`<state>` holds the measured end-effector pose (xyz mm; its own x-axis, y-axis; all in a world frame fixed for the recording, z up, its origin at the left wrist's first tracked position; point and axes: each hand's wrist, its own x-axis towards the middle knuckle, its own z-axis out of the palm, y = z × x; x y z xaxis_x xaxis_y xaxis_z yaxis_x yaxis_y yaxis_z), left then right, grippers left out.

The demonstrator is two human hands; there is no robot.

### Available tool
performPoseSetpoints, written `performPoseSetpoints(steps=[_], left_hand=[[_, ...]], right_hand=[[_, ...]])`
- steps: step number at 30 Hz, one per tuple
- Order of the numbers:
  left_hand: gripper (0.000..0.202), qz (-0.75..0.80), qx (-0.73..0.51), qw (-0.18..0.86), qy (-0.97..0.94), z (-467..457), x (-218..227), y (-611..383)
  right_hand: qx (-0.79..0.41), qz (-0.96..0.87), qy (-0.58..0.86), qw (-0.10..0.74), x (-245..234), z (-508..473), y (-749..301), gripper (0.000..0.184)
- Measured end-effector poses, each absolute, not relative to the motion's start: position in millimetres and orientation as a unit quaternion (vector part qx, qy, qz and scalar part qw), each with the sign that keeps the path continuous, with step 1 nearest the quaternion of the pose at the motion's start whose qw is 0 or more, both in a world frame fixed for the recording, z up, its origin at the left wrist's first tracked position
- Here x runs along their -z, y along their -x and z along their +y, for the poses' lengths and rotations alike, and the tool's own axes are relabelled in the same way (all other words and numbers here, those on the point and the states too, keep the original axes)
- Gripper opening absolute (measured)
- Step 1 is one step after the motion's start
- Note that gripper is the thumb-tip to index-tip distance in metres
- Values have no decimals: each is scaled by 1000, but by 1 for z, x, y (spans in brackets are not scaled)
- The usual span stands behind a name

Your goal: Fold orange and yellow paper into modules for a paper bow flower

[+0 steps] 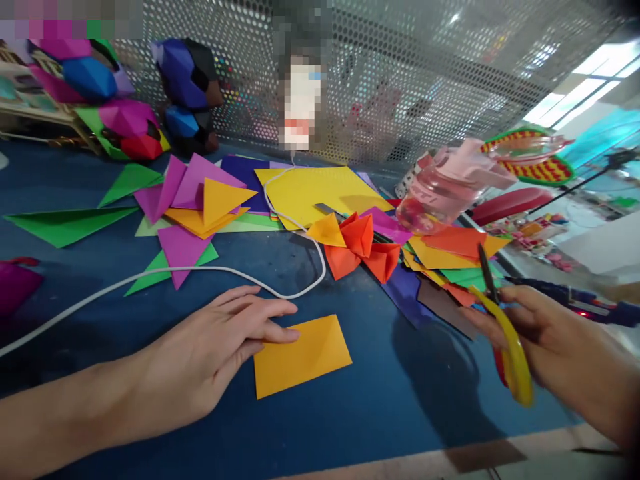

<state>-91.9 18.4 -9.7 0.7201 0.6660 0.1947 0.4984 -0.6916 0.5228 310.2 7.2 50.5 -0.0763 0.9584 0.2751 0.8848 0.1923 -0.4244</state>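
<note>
My left hand (215, 353) lies flat on the blue table, fingers stretched out, its fingertips touching the left edge of an orange paper rectangle (305, 357). My right hand (560, 347) hovers at the right, closed around a pair of scissors (505, 333) with yellow and red handles. The dark blades point up and away from me, over a pile of coloured paper. The scissors are a little blurred.
Folded paper triangles (200, 207) and sheets (310, 190) in several colours lie across the table. A white cable (200, 270) loops past my left hand. A pink bottle (445, 190) lies tilted at the right. Paper models (130, 120) stand before a perforated metal screen (400, 87).
</note>
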Motion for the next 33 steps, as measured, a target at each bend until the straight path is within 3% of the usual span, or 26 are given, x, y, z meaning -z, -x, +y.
performPoseSetpoints(steps=[1,4,6,10,11,14,16,23,27,33], left_hand=[[52,324,-186,230,-899,18,10,92],[52,338,-187,248,-889,16,9,91],[52,350,-191,254,-881,15,7,91],[48,365,-189,262,-873,13,5,90],[47,370,-196,264,-869,13,5,91],[45,386,-235,271,-850,13,6,91],[42,392,-249,279,-840,14,6,91],[34,388,-293,314,-815,16,4,91],[35,391,-295,329,-807,16,4,90],[31,393,-299,432,-755,13,-6,86]], right_hand=[[-33,-720,671,175,-46,7,-320,23],[14,-724,685,76,-32,9,-336,14],[24,-747,661,66,-28,10,-331,14],[126,-789,598,60,-36,6,-290,31],[161,-805,562,97,-39,4,-275,35],[80,-876,458,127,-42,2,-230,36],[6,-909,404,101,-40,5,-205,38],[-51,-933,353,48,-33,25,-171,44],[-103,-926,352,85,-29,24,-169,34],[-143,-915,296,233,-23,20,-170,24]])
